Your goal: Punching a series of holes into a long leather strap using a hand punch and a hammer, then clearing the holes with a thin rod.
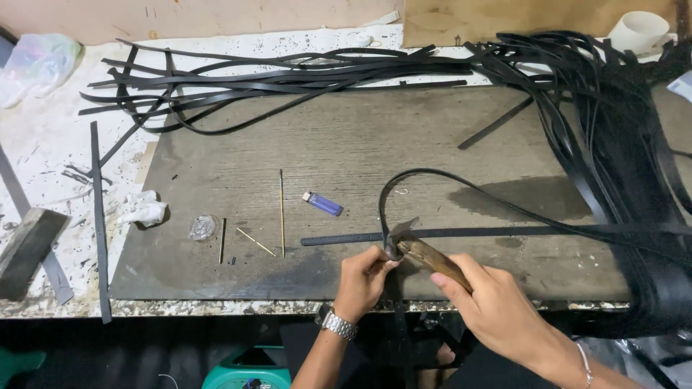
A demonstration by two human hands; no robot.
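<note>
My left hand (362,279), with a metal watch on its wrist, pinches the end of a black strap (461,186) near the table's front edge. The strap loops up and runs right into a heap of black straps (620,166). My right hand (490,302) grips a wooden-handled tool (432,261) whose metal head rests against the strap end at my left fingertips. A dark perforated strip (346,238) lies flat just left of the hands.
A grey board (346,144) covers the worktable. On it lie a blue lighter (324,204), thin sticks (281,209) and a small round clear lid (203,227). More black straps (274,79) spread along the back. A dark block (27,248) and crumpled tissue (144,209) sit left.
</note>
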